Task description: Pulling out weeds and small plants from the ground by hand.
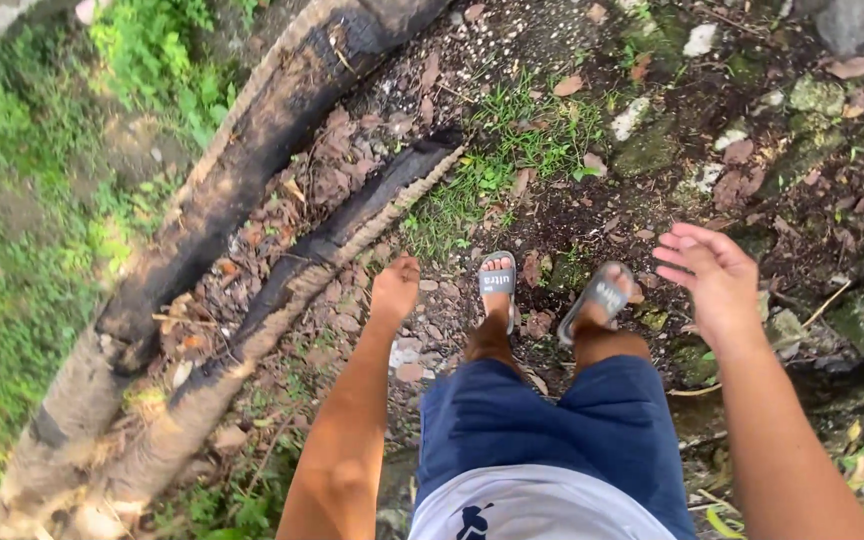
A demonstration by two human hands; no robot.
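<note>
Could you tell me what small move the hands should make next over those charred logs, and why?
Probably lower the left hand to the nearer charred log. That hand hangs empty just beside its burnt end, while the right hand is open and empty over stony ground, farther from both logs. The thicker log lies beyond the nearer one.

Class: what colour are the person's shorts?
Dark blue shorts; the head view, the only one, shows them.

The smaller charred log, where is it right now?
In the head view, the smaller charred log lies on leaf litter left of centre, beside the bigger charred trunk, just ahead of the empty left hand.
</note>
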